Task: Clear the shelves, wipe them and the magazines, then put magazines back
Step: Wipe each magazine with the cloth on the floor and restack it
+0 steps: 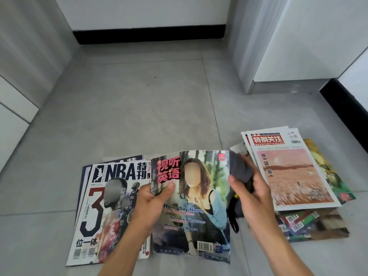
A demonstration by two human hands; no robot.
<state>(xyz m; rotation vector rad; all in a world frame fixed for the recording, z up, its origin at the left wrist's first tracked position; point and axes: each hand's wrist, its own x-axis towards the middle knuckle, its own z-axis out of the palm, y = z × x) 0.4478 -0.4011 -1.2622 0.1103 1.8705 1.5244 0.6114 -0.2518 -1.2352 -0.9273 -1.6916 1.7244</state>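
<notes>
**Wiping a magazine held between two floor piles**

The person is holding the English-listening magazine (191, 206) up off the floor, cover facing the camera, so that its face is lying open to the cloth. The left hand (153, 204) is pinching its left edge, thumb on the cover and fingers (146, 188) curling behind, which is keeping the pages shut and the sheet fairly flat. The right hand (251, 194) is gripping a bunched grey cloth (240, 170) at the magazine's upper right edge; its fingers are wrapped round the fabric, and a dark loop is hanging below the hand. By my reading, this is the wiping step, with the cloth just coming onto or off the cover.

The NBA magazine (107, 212) is lying on top of a small pile just left of the held one, likely the sorted side; the left forearm is crossing over its lower right corner. On the right, a looser pile topped by the red-titled magazine (288, 168) is fanning out, with corners and spines jutting at different angles, so a sleeve could be catching them.

The grey tiled floor (139, 108) ahead is offering wide room for laying things down. A white cabinet (278, 46) is closing in the far right, a wall panel the left, and a black skirting (151, 36) the back.
</notes>
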